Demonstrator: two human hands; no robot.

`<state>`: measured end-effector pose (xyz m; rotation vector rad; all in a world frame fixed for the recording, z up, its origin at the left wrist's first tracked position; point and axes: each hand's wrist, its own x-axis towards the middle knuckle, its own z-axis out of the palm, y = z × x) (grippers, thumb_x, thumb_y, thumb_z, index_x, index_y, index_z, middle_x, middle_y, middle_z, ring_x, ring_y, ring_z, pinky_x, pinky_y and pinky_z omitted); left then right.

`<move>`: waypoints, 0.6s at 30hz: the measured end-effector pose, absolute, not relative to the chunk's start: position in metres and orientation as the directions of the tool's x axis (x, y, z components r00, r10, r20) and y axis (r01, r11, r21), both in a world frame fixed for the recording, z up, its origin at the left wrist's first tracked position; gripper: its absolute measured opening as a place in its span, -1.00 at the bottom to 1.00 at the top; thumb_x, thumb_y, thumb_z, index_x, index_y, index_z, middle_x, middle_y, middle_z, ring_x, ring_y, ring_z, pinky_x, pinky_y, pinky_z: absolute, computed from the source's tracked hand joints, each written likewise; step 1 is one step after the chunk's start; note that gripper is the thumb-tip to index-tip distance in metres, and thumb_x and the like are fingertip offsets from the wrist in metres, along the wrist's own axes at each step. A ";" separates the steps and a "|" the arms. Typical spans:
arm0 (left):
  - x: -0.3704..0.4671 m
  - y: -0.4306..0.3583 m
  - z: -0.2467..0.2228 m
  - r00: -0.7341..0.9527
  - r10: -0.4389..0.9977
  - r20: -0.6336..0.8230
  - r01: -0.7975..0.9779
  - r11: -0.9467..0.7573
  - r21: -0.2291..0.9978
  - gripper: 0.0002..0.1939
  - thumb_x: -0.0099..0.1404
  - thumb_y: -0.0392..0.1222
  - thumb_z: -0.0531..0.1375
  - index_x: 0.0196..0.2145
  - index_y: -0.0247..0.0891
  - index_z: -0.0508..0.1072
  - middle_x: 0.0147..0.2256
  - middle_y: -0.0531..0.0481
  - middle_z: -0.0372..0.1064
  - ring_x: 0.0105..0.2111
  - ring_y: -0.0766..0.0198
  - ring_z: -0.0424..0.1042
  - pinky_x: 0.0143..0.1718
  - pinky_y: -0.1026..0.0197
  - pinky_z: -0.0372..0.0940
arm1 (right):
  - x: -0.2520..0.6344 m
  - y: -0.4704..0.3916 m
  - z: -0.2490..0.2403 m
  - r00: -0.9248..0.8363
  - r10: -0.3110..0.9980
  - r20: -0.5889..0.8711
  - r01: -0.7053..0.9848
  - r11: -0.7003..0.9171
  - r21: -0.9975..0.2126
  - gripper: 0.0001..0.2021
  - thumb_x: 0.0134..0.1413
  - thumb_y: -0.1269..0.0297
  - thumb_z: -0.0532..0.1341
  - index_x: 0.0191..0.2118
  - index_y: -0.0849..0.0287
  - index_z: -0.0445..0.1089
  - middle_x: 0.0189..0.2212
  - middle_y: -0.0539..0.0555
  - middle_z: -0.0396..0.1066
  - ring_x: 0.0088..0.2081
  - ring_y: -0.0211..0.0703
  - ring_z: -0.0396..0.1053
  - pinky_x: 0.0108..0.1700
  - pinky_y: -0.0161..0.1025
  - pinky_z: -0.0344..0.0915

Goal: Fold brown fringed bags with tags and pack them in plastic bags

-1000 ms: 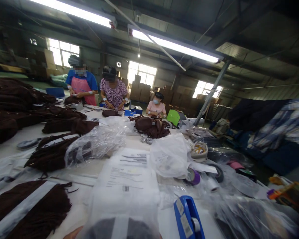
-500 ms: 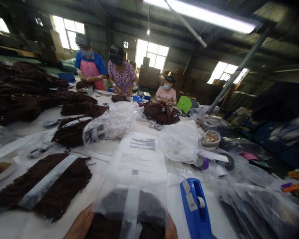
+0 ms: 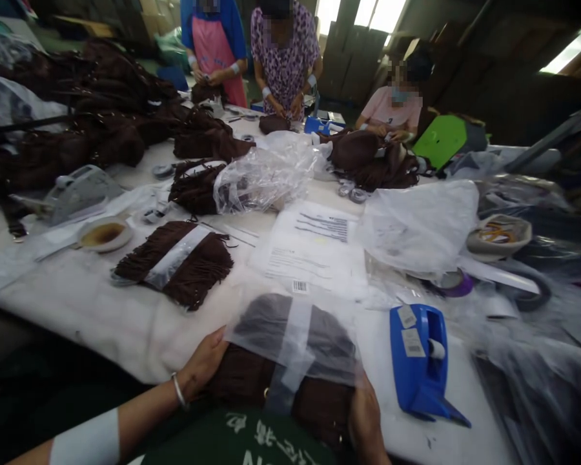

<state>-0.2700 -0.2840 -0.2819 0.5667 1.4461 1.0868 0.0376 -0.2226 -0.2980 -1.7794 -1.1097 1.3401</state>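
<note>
At the near table edge, a dark brown bag [image 3: 244,374] with a pale strip [image 3: 297,336] wrapped round its middle lies partly inside a clear printed plastic bag [image 3: 303,255]. The far part of the brown bag shows through the plastic; the near part is outside it. My left hand [image 3: 206,361] grips its left side, thumb on top and the other fingers mostly hidden beneath. On the right side my right hand [image 3: 365,413] presses round the brown bag and the plastic edge. A blue tape dispenser [image 3: 419,361] lies to the right of my right hand.
To the left lies another banded brown fringed bag [image 3: 184,261], near a round dish [image 3: 105,234]. Brown bags [image 3: 101,129] are heaped at the far left. Clear plastic [image 3: 416,219] and a purple tape roll [image 3: 458,284] lie right. Several people work across the table.
The view has tipped downward, so the table sits higher in the picture and more of my forearms shows. Both hands still hold the brown bag, partly in the plastic.
</note>
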 end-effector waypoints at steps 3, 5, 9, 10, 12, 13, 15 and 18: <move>-0.271 -0.288 -0.278 -0.121 0.820 -0.560 -0.320 0.502 0.804 -0.50 0.19 0.02 0.16 -0.03 -0.40 0.39 -0.30 -0.11 0.52 -0.24 0.02 0.47 -0.19 0.09 0.35 | 0.034 -0.231 -0.294 0.086 0.878 -0.470 0.182 -0.478 -0.859 -0.38 0.12 -0.19 -0.04 0.10 0.16 0.31 0.05 0.05 0.37 0.18 -0.01 0.17 0.22 -0.12 0.06; -0.272 -0.295 -0.276 -0.082 0.814 -0.574 -0.332 0.521 0.786 -0.50 0.21 -0.01 0.14 0.01 -0.40 0.36 -0.28 -0.13 0.51 -0.20 0.00 0.47 -0.19 0.08 0.36 | 0.033 -0.239 -0.291 0.066 0.865 -0.498 0.157 -0.501 -0.851 -0.39 0.13 -0.17 -0.03 0.13 0.13 0.27 0.02 0.04 0.40 0.11 -0.01 0.27 0.12 -0.13 0.21; -0.274 -0.316 -0.281 -0.110 0.830 -0.547 -0.269 0.505 0.820 -0.48 0.18 -0.03 0.17 0.05 -0.34 0.34 -0.20 -0.14 0.50 -0.14 -0.01 0.44 -0.12 0.05 0.34 | 0.040 -0.255 -0.293 0.050 0.866 -0.497 0.204 -0.496 -0.844 -0.38 0.12 -0.16 0.00 0.18 0.12 0.21 -0.01 0.06 0.43 0.06 -0.01 0.33 0.04 -0.16 0.30; -0.274 -0.323 -0.284 -0.108 0.833 -0.543 -0.283 0.497 0.820 -0.48 0.18 -0.02 0.16 0.06 -0.33 0.34 -0.18 -0.14 0.50 -0.13 0.00 0.44 -0.10 0.04 0.34 | 0.043 -0.258 -0.295 0.047 0.868 -0.494 0.232 -0.491 -0.840 -0.38 0.11 -0.16 0.01 0.18 0.13 0.21 0.01 0.07 0.41 0.08 -0.01 0.31 0.05 -0.16 0.28; -0.272 -0.335 -0.288 -0.080 0.828 -0.554 -0.356 0.496 0.792 -0.46 0.19 0.04 0.14 0.07 -0.29 0.34 -0.17 -0.15 0.49 -0.13 0.00 0.45 -0.10 0.02 0.34 | 0.049 -0.263 -0.299 0.037 0.859 -0.511 0.303 -0.497 -0.813 -0.37 0.09 -0.18 0.02 0.15 0.14 0.25 0.04 0.08 0.38 0.11 0.01 0.28 0.08 -0.15 0.26; -0.271 -0.341 -0.290 -0.066 0.822 -0.566 -0.393 0.500 0.772 -0.45 0.19 0.08 0.14 0.06 -0.28 0.34 -0.18 -0.15 0.49 -0.14 -0.01 0.45 -0.11 0.01 0.34 | 0.052 -0.266 -0.301 0.033 0.851 -0.524 0.339 -0.503 -0.795 -0.36 0.08 -0.19 0.01 0.14 0.14 0.26 0.05 0.08 0.38 0.11 0.01 0.27 0.09 -0.15 0.26; -0.270 -0.352 -0.293 -0.052 0.802 -0.595 -0.430 0.519 0.738 -0.41 0.16 0.15 0.14 0.05 -0.26 0.36 -0.21 -0.13 0.50 -0.16 -0.02 0.47 -0.13 0.01 0.35 | 0.058 -0.272 -0.307 0.005 0.840 -0.543 0.400 -0.499 -0.769 -0.34 0.06 -0.22 0.01 0.13 0.14 0.29 0.06 0.08 0.36 0.12 0.01 0.27 0.09 -0.18 0.27; -0.271 -0.368 -0.296 -0.018 0.755 -0.656 -0.388 0.599 0.700 -0.41 0.10 0.21 0.19 -0.03 -0.23 0.42 -0.30 -0.08 0.52 -0.20 -0.01 0.48 -0.15 0.05 0.35 | 0.068 -0.289 -0.322 0.028 0.853 -0.522 0.472 -0.472 -0.745 -0.29 0.05 -0.23 -0.03 0.13 0.21 0.29 -0.02 0.12 0.43 0.07 0.03 0.32 0.02 -0.21 0.32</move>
